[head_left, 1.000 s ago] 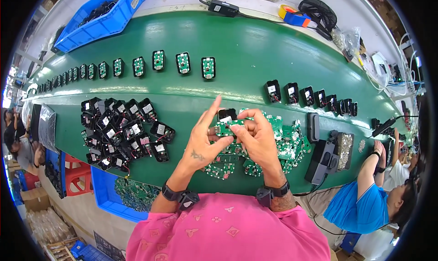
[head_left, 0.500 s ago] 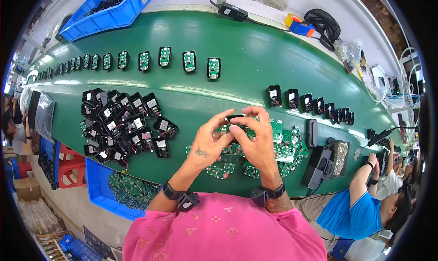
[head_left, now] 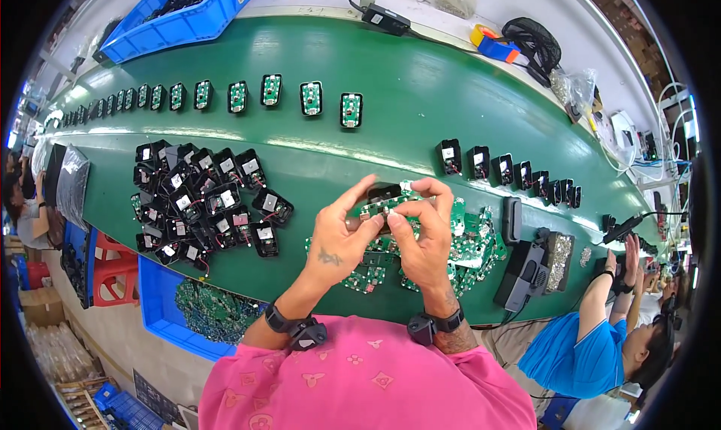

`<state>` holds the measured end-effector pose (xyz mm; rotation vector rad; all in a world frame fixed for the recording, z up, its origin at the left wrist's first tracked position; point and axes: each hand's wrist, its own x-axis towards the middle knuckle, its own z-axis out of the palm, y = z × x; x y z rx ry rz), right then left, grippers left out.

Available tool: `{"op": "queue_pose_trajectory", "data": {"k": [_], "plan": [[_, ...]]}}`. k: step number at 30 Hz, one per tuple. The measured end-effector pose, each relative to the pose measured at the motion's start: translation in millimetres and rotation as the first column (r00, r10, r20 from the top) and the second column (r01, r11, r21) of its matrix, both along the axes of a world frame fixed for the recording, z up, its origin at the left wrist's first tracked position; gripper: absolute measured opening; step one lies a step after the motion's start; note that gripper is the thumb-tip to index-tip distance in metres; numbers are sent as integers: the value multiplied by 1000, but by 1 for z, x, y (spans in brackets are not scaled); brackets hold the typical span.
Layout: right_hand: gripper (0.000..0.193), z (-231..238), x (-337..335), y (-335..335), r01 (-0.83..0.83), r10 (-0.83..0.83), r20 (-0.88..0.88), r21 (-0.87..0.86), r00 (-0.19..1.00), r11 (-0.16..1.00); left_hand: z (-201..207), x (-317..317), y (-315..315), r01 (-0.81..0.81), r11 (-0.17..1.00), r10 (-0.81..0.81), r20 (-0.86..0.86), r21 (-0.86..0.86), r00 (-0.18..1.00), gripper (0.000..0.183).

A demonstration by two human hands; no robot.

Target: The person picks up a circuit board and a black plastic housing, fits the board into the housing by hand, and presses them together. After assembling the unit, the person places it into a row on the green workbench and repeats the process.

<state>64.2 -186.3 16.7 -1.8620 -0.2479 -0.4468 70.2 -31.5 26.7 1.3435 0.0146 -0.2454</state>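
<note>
Over the middle of the green table, my left hand (head_left: 339, 233) is closed around a small black plastic case (head_left: 385, 191). A green circuit board (head_left: 373, 208) lies at the near side of the case, partly hidden by my fingers. My right hand (head_left: 423, 238) pinches the edge of this board, its thumb close to my left thumb. Beneath and beside the hands is a heap of loose green circuit boards (head_left: 475, 253). To the left is a pile of black cases (head_left: 182, 202) with white parts and thin wires inside.
A row of cases with boards (head_left: 237, 97) runs along the far left. Several black cases (head_left: 478, 163) line up at the right, near a dark grey device (head_left: 520, 276). Blue bins (head_left: 169, 32) stand at the back left and below the table (head_left: 159, 310). A co-worker (head_left: 593, 347) sits at right.
The case in my hands has tilted so its inside and the board show more. My right fingers have lifted and spread slightly, and both thumbs have moved down onto the near edge.
</note>
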Motion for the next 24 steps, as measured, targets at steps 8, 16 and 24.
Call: {"op": "queue_pose_trajectory", "data": {"k": [8, 16, 24], "plan": [[6, 33, 1, -13, -230, 219, -73, -204, 973, 952, 43, -3, 13, 25, 914, -117, 204, 405, 972, 62], [7, 45, 2, -22, -349, 321, -151, -233, 935, 908, 47, -5, 20, 72, 786, -291, 264, 614, 920, 60], [10, 43, 0, -19, -357, 302, -260, -200, 917, 912, 47, -9, 18, -29, 700, -329, 359, 714, 873, 54]]}}
